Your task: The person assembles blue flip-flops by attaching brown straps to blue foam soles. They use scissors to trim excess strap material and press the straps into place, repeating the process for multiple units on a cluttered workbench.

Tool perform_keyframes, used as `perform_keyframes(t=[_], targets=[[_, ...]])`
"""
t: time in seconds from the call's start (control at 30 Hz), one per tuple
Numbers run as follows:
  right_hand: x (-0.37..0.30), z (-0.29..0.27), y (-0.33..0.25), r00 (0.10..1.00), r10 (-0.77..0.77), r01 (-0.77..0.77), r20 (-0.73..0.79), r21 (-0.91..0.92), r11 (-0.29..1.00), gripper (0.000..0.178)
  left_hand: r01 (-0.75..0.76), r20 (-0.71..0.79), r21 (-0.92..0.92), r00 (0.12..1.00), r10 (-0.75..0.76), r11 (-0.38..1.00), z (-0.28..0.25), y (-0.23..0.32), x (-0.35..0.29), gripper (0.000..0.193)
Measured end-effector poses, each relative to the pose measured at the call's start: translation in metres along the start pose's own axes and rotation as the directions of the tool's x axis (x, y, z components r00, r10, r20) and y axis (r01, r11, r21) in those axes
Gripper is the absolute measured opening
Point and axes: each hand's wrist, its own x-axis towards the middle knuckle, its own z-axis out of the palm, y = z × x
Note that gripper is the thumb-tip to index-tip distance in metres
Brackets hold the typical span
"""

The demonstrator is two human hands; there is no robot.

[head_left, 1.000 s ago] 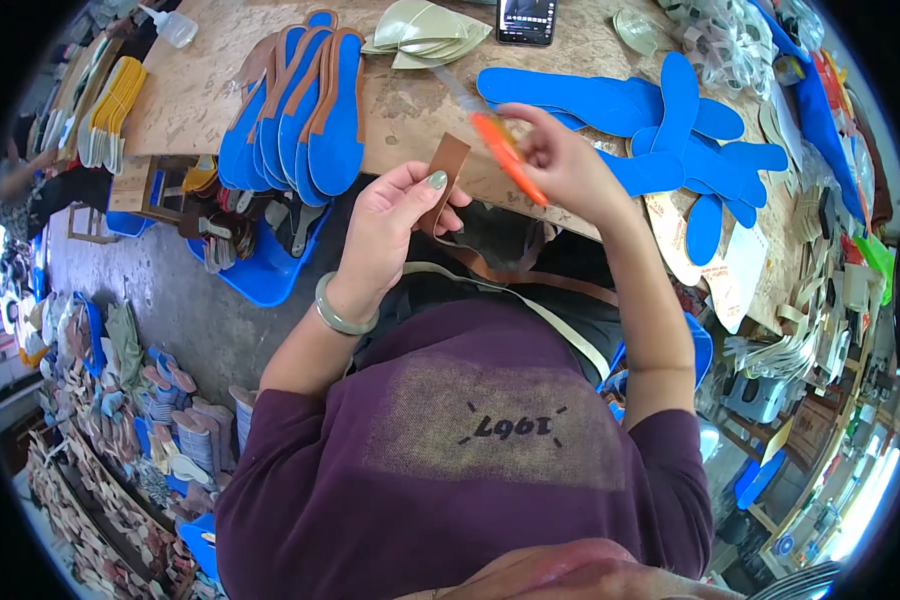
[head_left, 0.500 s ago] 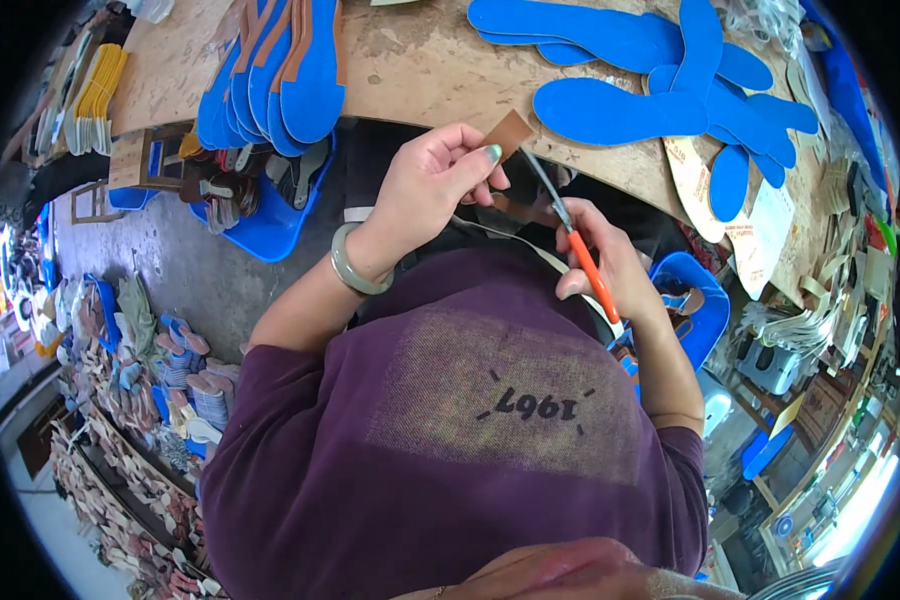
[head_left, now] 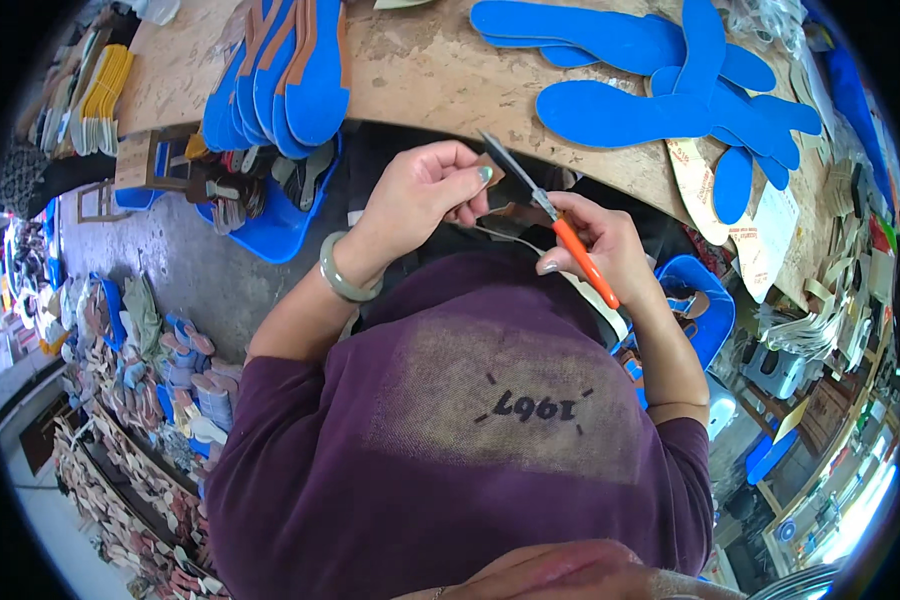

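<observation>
My left hand (head_left: 422, 200), with a pale bangle (head_left: 336, 268) on its wrist, pinches a small piece of brown strip (head_left: 497, 178) between thumb and fingers. My right hand (head_left: 610, 245) grips orange-handled scissors (head_left: 582, 258). Their metal blades point up and to the left, just right of the strip, close to my left fingertips. Whether the blades touch the strip I cannot tell. Both hands are held in front of my purple shirt, just short of the table edge. The lower part of the strip is partly hidden in shadow between my hands.
On the wooden table (head_left: 420, 75), several blue insoles (head_left: 620, 113) are heaped at right, and blue insoles with brown edging (head_left: 317, 100) are stacked at left. Blue bins (head_left: 282, 225) stand below the table on both sides. Piles of shoe parts (head_left: 135, 480) cover the lower left.
My left hand has shifted slightly left, and far less of the brown strip shows above its fingers. The scissors have moved left and up, their blades now nearer my left fingertips.
</observation>
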Motion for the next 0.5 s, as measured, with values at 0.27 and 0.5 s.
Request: perform_keyframes(t=[0.27, 0.5], targets=[[0.095, 0.001, -0.061, 0.933, -0.345, 0.196, -0.105, -0.654, 0.73, 0.046, -0.348, 0.384, 0.265, 0.893, 0.233, 0.899, 0.003, -0.011, -0.005, 0.014], [0.115, -0.031, -0.049, 0.793, -0.603, 0.313, -0.088, -0.79, 0.527, 0.046, -0.396, 0.261, 0.267, 0.907, 0.33, 0.879, 0.0, -0.015, -0.007, 0.021]])
